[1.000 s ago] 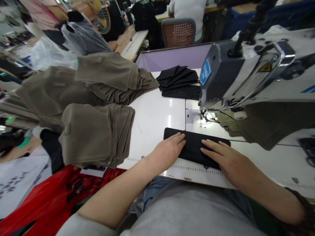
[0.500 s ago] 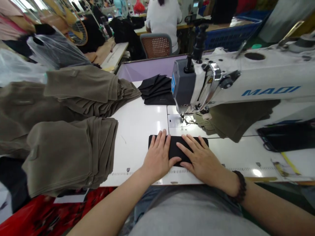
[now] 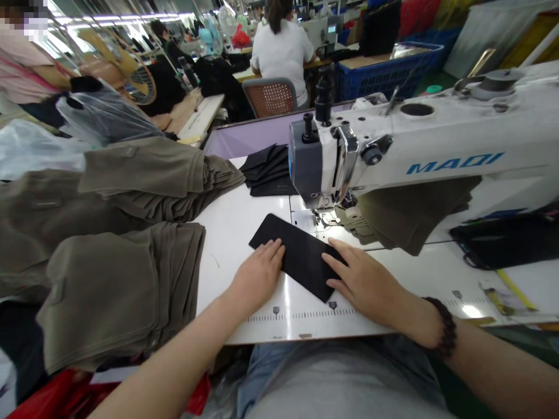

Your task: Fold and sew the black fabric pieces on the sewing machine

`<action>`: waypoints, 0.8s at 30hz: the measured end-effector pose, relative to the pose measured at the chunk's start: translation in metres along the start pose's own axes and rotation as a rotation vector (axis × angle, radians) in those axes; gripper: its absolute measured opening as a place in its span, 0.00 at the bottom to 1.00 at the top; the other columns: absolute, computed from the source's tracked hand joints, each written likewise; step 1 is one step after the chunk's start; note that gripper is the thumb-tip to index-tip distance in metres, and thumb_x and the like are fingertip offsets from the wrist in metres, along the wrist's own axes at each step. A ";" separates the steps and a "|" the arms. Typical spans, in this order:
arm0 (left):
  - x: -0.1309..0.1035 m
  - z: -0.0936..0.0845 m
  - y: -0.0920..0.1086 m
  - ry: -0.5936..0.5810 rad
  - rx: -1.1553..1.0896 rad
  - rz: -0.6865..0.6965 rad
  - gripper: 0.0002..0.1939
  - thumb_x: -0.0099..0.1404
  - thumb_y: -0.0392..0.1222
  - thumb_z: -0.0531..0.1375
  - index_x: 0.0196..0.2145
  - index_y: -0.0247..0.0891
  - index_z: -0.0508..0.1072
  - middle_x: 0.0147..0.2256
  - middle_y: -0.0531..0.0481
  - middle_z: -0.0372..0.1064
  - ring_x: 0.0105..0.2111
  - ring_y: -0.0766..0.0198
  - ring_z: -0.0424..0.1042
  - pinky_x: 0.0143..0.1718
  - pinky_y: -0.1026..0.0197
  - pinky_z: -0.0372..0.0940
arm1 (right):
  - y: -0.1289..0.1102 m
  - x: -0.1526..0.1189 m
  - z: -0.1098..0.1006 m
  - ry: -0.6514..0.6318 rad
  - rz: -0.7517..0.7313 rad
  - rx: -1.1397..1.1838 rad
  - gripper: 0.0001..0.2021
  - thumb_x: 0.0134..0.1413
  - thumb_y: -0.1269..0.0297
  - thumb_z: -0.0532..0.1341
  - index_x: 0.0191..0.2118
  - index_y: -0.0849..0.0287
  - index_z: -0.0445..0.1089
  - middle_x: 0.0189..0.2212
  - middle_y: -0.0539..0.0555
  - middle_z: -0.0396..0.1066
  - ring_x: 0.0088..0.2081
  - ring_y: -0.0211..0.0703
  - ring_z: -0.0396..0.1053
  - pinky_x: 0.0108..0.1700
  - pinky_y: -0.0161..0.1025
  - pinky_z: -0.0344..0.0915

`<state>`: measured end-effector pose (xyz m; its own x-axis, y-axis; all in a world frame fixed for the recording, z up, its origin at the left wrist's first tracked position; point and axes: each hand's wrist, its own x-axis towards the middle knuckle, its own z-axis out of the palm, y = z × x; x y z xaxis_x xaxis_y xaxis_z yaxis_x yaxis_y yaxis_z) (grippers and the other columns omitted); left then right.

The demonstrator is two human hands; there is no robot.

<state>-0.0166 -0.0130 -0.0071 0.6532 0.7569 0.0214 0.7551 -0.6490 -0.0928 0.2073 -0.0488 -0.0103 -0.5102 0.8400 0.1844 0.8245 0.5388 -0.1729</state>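
Note:
A flat black fabric piece (image 3: 301,250) lies slantwise on the white table (image 3: 227,233), its far left corner pointing away from me. My left hand (image 3: 259,270) touches its left part near the front edge, fingers stretched and close together. On its right end rest the spread fingertips of my right hand (image 3: 360,279), with a dark bead bracelet at the wrist. Just beyond the piece is the needle area of a white sewing machine (image 3: 454,145). Olive fabric (image 3: 414,215) lies under the machine's arm.
Stacks of olive fabric (image 3: 105,285) cover the left side. Folded black pieces (image 3: 271,171) lie behind the needle area. A black case (image 3: 506,241) is at the right. Ahead, a person in white (image 3: 283,52) sits beyond a chair (image 3: 269,98).
The black piece has turned from square with the table edge to slantwise. My left hand has moved left and its fingers have drawn together. The view has shifted slightly.

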 end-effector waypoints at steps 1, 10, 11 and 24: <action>0.015 -0.001 -0.006 -0.023 -0.029 -0.033 0.21 0.67 0.42 0.45 0.52 0.26 0.63 0.54 0.37 0.58 0.54 0.53 0.58 0.54 0.52 0.55 | 0.007 0.004 -0.005 -0.026 -0.035 0.001 0.17 0.55 0.62 0.53 0.47 0.66 0.67 0.48 0.66 0.61 0.49 0.54 0.59 0.46 0.50 0.59; 0.079 -0.001 -0.003 -0.009 0.035 0.080 0.29 0.65 0.53 0.48 0.52 0.23 0.61 0.54 0.32 0.56 0.56 0.52 0.55 0.56 0.55 0.51 | 0.054 0.030 0.000 -0.120 -0.324 0.090 0.18 0.58 0.59 0.49 0.51 0.55 0.65 0.31 0.55 0.62 0.32 0.42 0.58 0.36 0.42 0.55; 0.078 0.000 0.000 -0.009 0.027 0.105 0.28 0.66 0.52 0.47 0.52 0.23 0.60 0.54 0.32 0.56 0.55 0.53 0.56 0.55 0.56 0.52 | 0.055 0.030 0.003 -0.098 -0.325 0.081 0.18 0.58 0.59 0.49 0.52 0.55 0.64 0.31 0.55 0.62 0.32 0.42 0.57 0.37 0.42 0.55; 0.092 0.009 -0.013 -0.024 -0.071 0.115 0.35 0.64 0.57 0.46 0.54 0.20 0.57 0.55 0.31 0.52 0.58 0.47 0.50 0.57 0.53 0.47 | 0.063 0.036 0.011 0.012 -0.250 0.083 0.17 0.59 0.60 0.49 0.44 0.62 0.69 0.30 0.56 0.64 0.32 0.41 0.60 0.35 0.40 0.56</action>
<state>0.0327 0.0656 -0.0131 0.7347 0.6784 -0.0091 0.6781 -0.7346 -0.0227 0.2380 0.0155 -0.0254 -0.6926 0.6793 0.2427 0.6498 0.7336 -0.1989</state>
